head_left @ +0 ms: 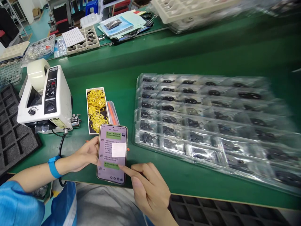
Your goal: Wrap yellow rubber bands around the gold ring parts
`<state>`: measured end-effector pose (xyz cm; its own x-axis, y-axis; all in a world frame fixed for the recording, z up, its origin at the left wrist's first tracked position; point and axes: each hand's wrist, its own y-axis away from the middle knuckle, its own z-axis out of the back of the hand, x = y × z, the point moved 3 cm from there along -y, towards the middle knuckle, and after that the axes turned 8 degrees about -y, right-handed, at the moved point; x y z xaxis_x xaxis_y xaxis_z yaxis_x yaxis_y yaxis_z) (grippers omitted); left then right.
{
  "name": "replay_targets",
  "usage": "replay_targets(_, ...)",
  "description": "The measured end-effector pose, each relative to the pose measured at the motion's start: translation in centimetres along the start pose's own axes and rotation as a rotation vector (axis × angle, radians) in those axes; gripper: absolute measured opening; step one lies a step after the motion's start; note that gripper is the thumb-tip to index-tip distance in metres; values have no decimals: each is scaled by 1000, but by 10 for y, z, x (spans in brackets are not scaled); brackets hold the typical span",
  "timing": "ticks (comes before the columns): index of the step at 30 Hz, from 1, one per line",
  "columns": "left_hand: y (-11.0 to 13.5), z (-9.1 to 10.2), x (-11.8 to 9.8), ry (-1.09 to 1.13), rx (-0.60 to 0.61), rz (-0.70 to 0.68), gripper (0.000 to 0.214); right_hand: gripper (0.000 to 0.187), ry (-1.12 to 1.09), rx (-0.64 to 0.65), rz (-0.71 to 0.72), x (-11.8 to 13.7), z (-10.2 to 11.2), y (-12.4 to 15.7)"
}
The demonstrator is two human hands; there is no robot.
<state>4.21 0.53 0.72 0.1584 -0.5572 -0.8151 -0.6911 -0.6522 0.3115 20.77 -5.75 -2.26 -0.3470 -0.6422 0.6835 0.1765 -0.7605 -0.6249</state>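
Observation:
A smartphone with a chat on its lit screen is held upright over the table's near edge. My left hand grips its left side, with a blue band around the wrist. The index finger of my right hand points at the lower part of the screen, and the other fingers are curled. Nothing shows in that hand; whether the fingertip touches the glass I cannot tell. Just beyond the phone lies a white box of yellow ring-shaped parts, beside a clear container with orange strips.
A white tape dispenser stands at left, its cable running toward me. Stacked clear plastic trays of small dark parts cover the right side. Black foam trays lie at far left and below the front edge. Papers lie at the back.

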Motion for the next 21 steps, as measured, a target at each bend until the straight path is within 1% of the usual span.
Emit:
replay_targets(9,1,0,1,-1,-12,4,83,32,-34,0,-22,-1,0,1)
replay_targets(15,1,-1,1,-22,-45,15,80,34,-97,-27,57,-1,2,5)
replay_targets(21,-2,-1,3,-25,-58,-6,81,34,-125,-41,89,-2,1,7)
